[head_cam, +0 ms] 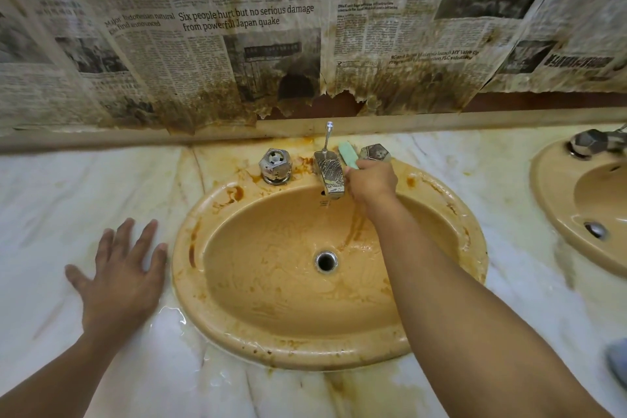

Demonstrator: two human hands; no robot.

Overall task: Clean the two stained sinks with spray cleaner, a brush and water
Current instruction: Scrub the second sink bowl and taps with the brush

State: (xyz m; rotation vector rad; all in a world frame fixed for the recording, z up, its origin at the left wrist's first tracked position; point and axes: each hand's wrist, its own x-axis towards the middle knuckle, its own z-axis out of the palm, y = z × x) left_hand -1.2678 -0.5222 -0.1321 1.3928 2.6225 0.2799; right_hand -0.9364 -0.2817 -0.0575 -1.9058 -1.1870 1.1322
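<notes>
- The right hand [371, 183] is clenched around the pale green handle of a brush [348, 154]. The handle sticks up out of the fist, and the bristle end is hidden under the hand.
- This hand is at the back rim of the near sink [190, 282], between the metal tap spout [329, 176] just to its left and the right tap knob [375, 153] just behind it.
- The left tap knob [275, 164] stands beyond the spout, farther left of this hand.
- The sink is tan, with brown-orange stains on its rim and smears down the bowl. Its drain [325, 261] lies below the right hand, under the forearm's left side.
- The left hand [118, 268] is released, lying flat with spread fingers on the wet marble tabletop [51, 214]. Its fingertips are just beside the sink's left rim.
- A second tan sink [556, 214] sits well to the right of the right hand, cut off by the frame edge, with its own knob [590, 142] and drain [595, 230].
- Stained, torn newspaper [237, 44] covers the wall beyond both hands.
- Readable headlines are "Six people hurt but no serious damage from powerful Japan quake", "in southwestern Japan" and "Major Indonesian natural gas find announced". The smaller print is too fine to read.
</notes>
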